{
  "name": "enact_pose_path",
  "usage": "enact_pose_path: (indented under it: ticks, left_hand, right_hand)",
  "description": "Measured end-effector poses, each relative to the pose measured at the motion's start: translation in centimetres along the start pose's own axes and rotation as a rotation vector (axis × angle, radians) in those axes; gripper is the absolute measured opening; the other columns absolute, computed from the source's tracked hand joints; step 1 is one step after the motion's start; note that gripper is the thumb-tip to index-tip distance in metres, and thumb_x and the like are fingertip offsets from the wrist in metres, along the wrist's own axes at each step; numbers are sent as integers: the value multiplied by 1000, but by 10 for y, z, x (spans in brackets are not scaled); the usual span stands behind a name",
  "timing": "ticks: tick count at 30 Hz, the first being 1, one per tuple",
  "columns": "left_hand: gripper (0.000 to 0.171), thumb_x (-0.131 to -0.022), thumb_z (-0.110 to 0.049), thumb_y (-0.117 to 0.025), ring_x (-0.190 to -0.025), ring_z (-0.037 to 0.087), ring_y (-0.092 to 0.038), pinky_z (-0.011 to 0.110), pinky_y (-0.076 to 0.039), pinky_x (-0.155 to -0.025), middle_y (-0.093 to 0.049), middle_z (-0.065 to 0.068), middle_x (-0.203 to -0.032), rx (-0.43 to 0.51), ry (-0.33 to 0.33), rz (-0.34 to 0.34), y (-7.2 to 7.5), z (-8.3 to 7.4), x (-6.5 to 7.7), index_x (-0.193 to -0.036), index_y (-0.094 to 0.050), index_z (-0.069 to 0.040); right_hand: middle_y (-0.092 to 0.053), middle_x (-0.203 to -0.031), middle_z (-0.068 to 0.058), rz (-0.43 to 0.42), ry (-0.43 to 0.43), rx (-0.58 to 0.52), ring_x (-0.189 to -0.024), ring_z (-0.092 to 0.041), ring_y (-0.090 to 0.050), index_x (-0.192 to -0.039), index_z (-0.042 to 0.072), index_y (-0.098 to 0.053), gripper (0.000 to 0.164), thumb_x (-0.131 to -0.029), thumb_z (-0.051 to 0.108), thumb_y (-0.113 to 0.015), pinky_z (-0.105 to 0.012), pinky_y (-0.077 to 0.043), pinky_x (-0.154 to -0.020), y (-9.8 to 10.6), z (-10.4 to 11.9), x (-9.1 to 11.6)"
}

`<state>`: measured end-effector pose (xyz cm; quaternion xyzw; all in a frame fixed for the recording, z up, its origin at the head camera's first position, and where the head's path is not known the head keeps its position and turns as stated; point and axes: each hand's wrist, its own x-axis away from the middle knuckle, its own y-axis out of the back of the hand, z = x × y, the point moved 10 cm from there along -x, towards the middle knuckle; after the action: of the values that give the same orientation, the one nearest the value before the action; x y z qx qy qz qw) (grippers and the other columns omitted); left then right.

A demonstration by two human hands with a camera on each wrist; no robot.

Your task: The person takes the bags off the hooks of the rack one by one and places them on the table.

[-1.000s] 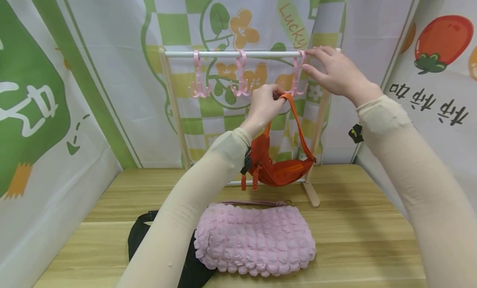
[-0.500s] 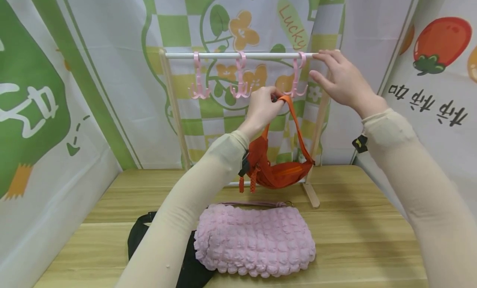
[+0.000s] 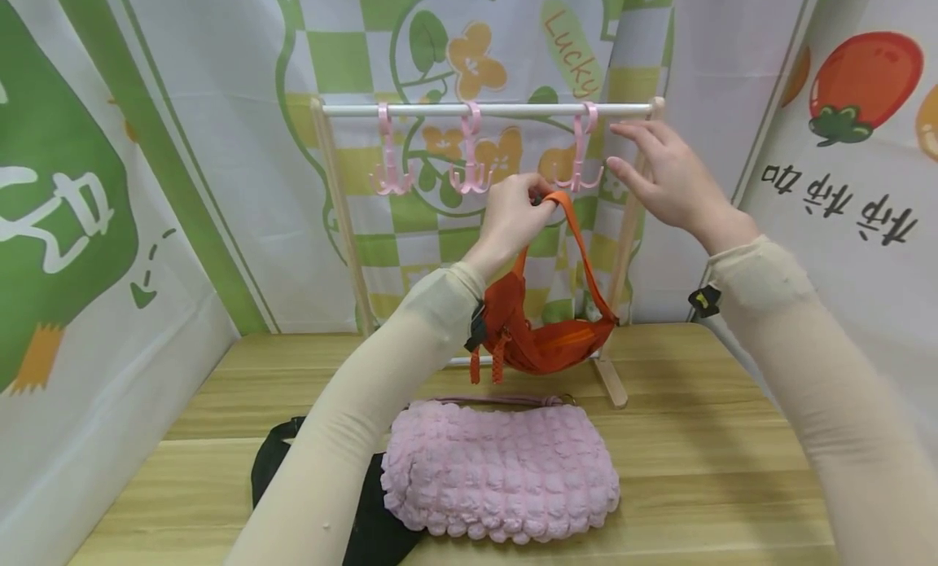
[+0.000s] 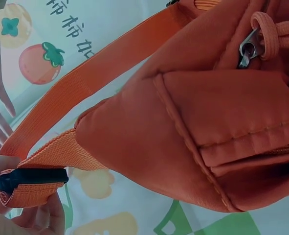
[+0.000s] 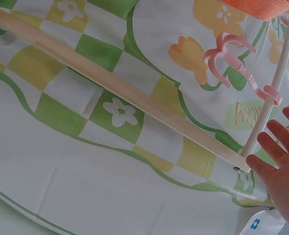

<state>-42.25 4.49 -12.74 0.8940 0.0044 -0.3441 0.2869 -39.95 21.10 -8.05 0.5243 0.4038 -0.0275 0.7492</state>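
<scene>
In the head view my left hand point(image 3: 511, 212) pinches the strap point(image 3: 579, 236) of an orange waist bag point(image 3: 560, 344), which hangs below it in front of the rack. The left wrist view shows thumb and fingers around the webbing at a black buckle point(image 4: 39, 178). My right hand point(image 3: 672, 171) is raised at the rack's upper right with fingers extended, holding nothing. Just left of its fingertips, a pink multi-prong hook point(image 3: 579, 142) hangs from the white rod point(image 3: 528, 110). The right wrist view shows those spread fingers beside the rod's end and this pink hook point(image 5: 239, 66).
Two more pink hooks hang along the rod, one in the middle point(image 3: 471, 146) and one at left point(image 3: 388, 146). A puffy pink handbag point(image 3: 501, 472) lies on the wooden table point(image 3: 711, 452), overlapping a black bag point(image 3: 384, 521). Printed curtains surround the table.
My right hand has come away from the right pink hook, moving right and slightly down off the rod. My left hand and the orange waist bag have sunk slightly and shifted left.
</scene>
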Motion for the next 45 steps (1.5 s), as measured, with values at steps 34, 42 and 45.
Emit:
enact_pose_path:
  ticks: [34,42,45]
  left_hand:
    - [8,-86,-19,-66,-70,12,-55,22,-42,-62,-68,-2,-82,27,2,-39,15,4,19,-89,-73,-15]
    - [9,-86,-21,-67,-75,12,-56,22,-43,-65,-68,-3,-86,25,6,-41,18,0,22,-91,-73,-16]
    - [9,-87,-22,-67,-76,11,-57,21,-44,-66,-68,-4,-86,27,0,-38,18,-1,24,-92,-73,-16]
  right_hand:
    - [-46,-141,-16,-18,65,-132,-133,-36,-38,-142,13,-42,53,-97,40,-49,-58,-29,-109,-43,6,36]
    - [-52,-136,-14,-45,95,-184,-130,-33,-42,-142,13,-43,54,-95,37,-55,-54,-32,-108,-50,16,41]
    - [-53,-135,-14,-47,106,-213,-131,-33,-42,-143,14,-41,55,-95,35,-56,-54,-32,-108,-53,19,43]
